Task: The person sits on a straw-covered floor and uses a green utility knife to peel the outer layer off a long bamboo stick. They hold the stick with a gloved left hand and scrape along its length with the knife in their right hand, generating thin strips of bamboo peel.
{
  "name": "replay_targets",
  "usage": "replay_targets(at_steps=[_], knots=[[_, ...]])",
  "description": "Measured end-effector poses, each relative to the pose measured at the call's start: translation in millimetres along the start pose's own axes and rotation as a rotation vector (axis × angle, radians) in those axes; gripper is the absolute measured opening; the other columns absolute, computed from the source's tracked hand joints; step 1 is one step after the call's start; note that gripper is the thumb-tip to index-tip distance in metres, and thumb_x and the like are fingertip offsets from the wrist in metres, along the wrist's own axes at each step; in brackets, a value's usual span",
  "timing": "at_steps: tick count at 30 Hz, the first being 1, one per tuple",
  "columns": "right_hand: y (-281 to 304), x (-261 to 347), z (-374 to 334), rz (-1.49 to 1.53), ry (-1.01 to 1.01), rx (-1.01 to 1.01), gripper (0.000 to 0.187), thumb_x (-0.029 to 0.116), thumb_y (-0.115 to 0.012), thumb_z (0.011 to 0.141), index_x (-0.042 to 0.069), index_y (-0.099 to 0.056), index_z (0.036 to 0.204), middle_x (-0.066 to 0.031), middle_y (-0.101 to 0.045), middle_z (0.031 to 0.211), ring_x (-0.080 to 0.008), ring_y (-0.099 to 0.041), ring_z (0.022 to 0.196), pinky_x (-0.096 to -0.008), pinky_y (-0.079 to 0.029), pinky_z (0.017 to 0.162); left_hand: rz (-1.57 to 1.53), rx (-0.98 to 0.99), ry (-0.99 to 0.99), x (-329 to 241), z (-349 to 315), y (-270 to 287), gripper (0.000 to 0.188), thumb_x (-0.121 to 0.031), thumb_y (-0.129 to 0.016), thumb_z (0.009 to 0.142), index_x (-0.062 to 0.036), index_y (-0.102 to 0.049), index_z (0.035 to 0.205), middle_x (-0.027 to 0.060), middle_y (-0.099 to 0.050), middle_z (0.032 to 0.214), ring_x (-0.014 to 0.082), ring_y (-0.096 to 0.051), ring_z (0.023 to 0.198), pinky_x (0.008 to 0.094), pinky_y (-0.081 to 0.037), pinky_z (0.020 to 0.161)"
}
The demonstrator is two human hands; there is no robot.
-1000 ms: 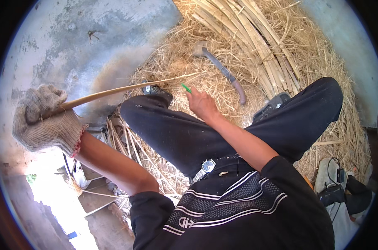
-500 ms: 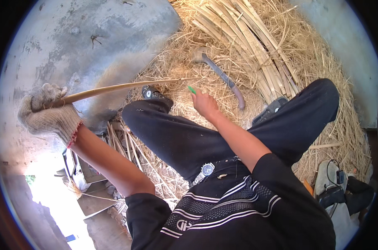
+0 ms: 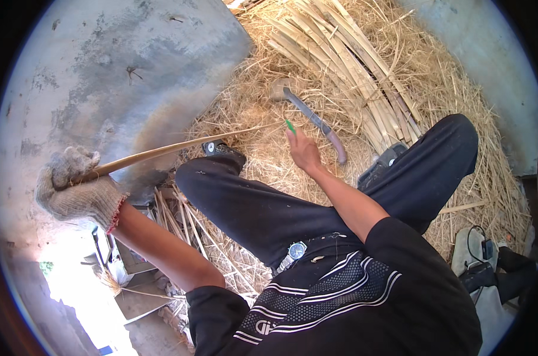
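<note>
My left hand [image 3: 79,187], in a knitted grey-beige work glove, is closed round the thick end of a long bamboo strip [image 3: 168,148]. The strip points right and thins toward its tip, near my right hand [image 3: 304,151]. That hand is bare and shut on a small green-handled tool [image 3: 290,126]; only its green end shows, and the rest is hidden or too fine to make out. Beyond my right hand a machete [image 3: 313,115] with a dark blade and brownish handle lies on the shavings, out of both hands.
Bamboo strips [image 3: 364,71] lie bundled at the far right on a thick bed of shavings [image 3: 251,107]. A grey wall [image 3: 132,71] rises at the left. My bent legs [image 3: 251,202] frame the work area. More loose strips [image 3: 186,210] lie beside my left forearm.
My left hand has come slightly nearer and to the right with the bamboo strip. My right hand has shifted a little right with the green-handled tool. The machete stays on the shavings.
</note>
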State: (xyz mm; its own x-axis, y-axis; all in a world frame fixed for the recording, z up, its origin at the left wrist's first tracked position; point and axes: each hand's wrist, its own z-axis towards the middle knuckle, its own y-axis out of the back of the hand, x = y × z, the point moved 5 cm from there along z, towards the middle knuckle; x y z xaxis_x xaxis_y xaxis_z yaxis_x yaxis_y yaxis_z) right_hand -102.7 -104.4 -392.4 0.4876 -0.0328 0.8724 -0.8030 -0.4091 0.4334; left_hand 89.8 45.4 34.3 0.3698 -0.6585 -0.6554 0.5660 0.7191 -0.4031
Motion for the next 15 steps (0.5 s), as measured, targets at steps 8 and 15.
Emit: replay_targets(at_steps=[8, 15], knots=[[-35.7, 34.4, -7.4, -0.134, 0.161, 0.128, 0.044, 0.042, -0.034, 0.100, 0.002, -0.053, 0.104, -0.0264, -0.061, 0.068, -0.0444, -0.062, 0.065, -0.0542, -0.050, 0.063, 0.134, -0.084, -0.142, -0.3, -9.1, -3.7, 0.023, -0.011, -0.045, 0.067, -0.0158, -0.032, 0.049, 0.0002, -0.031, 0.047, 0.0126, -0.033, 0.036, 0.0261, -0.033, 0.036], [-20.1, -100.7, 66.1, -0.949, -0.054, 0.079, 0.021, 0.016, -0.053, 0.090, 0.005, -0.071, 0.090, -0.0101, -0.071, 0.087, -0.0237, -0.071, 0.077, -0.0370, -0.056, 0.060, 0.095, 0.066, -0.006, -3.0, -18.8, -11.0, 0.024, -0.008, -0.046, 0.064, -0.0168, -0.033, 0.046, -0.0011, -0.031, 0.043, 0.0097, -0.029, 0.031, 0.0246, -0.026, 0.029]])
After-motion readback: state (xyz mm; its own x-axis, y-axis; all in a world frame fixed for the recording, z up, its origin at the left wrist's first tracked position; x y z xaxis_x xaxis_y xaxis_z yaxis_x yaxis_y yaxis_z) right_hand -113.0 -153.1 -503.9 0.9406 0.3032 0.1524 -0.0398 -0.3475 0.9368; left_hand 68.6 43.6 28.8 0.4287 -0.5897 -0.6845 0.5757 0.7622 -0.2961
